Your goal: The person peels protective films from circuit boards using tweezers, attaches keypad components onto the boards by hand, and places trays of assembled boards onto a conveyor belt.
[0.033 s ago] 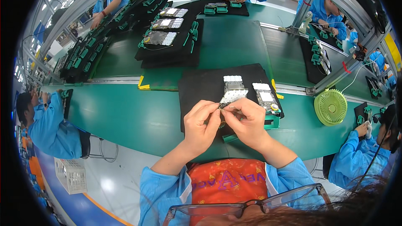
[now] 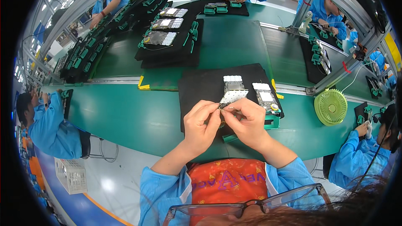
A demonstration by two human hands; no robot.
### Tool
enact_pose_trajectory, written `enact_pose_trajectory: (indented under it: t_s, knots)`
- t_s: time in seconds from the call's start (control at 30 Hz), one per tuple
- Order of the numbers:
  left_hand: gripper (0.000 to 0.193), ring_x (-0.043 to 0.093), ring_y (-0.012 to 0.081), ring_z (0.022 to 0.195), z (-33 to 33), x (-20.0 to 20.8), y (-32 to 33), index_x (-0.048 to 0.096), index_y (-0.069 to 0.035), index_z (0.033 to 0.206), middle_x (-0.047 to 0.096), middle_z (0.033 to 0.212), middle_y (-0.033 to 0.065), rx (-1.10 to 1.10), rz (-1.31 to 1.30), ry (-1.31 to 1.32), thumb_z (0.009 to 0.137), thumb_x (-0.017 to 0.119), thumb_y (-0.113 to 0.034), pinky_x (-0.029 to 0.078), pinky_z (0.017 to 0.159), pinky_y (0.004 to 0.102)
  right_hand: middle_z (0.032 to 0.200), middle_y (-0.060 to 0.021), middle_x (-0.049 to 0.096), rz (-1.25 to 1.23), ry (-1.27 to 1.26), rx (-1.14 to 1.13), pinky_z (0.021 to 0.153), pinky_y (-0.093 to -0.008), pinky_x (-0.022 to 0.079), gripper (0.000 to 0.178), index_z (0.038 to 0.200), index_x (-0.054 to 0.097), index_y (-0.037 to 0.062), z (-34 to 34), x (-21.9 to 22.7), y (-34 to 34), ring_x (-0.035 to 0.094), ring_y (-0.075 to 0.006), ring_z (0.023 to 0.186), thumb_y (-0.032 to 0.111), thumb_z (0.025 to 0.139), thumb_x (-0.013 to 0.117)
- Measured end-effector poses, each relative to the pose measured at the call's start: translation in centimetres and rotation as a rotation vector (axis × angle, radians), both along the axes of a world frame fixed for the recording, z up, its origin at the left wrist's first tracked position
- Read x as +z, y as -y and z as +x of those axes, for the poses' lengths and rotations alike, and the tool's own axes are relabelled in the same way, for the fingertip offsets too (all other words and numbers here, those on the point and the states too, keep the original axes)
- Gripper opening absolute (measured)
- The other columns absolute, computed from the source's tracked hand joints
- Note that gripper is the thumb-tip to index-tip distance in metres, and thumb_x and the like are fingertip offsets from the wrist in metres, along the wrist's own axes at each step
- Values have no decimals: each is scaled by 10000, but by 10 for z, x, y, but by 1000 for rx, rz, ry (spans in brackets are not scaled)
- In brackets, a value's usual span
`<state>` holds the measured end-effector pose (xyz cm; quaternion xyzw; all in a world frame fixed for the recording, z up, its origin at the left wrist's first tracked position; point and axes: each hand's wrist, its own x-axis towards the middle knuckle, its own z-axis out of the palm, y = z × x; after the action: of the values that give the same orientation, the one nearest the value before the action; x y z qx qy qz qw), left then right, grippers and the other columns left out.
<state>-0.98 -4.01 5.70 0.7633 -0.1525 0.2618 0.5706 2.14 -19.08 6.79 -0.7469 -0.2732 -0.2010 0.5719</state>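
My left hand (image 2: 201, 122) and my right hand (image 2: 247, 121) meet over the near part of a black foam mat (image 2: 199, 84). Both pinch the near edge of a small circuit board (image 2: 233, 96), tilted up, with a pale face carrying rows of dots. My fingertips hide that edge and any small part between them. Just beyond it lies another circuit board (image 2: 233, 83) with white pads along its far end. To the right rests a third board (image 2: 265, 96) with a white square and a yellow round part. Beside my right hand is a green plastic frame (image 2: 272, 122).
A green fan (image 2: 331, 107) stands to the right on the green table (image 2: 113, 104). A metal rail (image 2: 119, 80) crosses beyond the mat. Farther left are stacked black mats (image 2: 167, 58) bearing boards and green frames. Several co-workers in blue sit around; a white basket (image 2: 71, 176) is on the floor.
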Motion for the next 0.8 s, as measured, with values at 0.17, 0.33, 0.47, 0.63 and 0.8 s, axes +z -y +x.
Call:
enact_pose_trajectory:
  t_s: [0.17,0.33,0.47,0.63,0.8]
  knots:
    - [110,609,129,644,1,3,2,644,64,951,629,888,121,42,63,45,856,589,59,485,543,244,799,-98,642,-82,152,-60,523,-307,481,172,866,622,28,-4,8,5,628,-218,663,55,753,749]
    - [112,600,121,632,0,5,1,640,66,955,626,886,121,57,91,59,853,592,64,475,532,241,829,-114,634,-270,75,-34,570,-357,499,255,959,559,20,-9,2,23,637,-279,714,64,780,736]
    - [109,584,117,618,-2,8,3,637,66,954,625,887,121,29,99,48,854,592,65,459,521,239,790,-105,633,-305,40,-44,561,-375,494,239,935,537,21,-9,1,26,634,-298,684,54,791,725]
    - [104,580,122,621,-2,8,4,634,65,949,624,887,125,14,106,45,852,595,67,453,522,239,762,-87,630,-233,-38,-18,530,-344,481,256,901,560,28,-10,-1,29,618,-250,625,85,758,765]
    - [101,598,157,639,-3,8,9,636,61,946,625,877,135,-4,130,71,851,600,58,461,533,252,739,-77,614,-111,41,-3,509,-302,465,207,851,630,28,-8,0,26,598,-192,597,49,716,786]
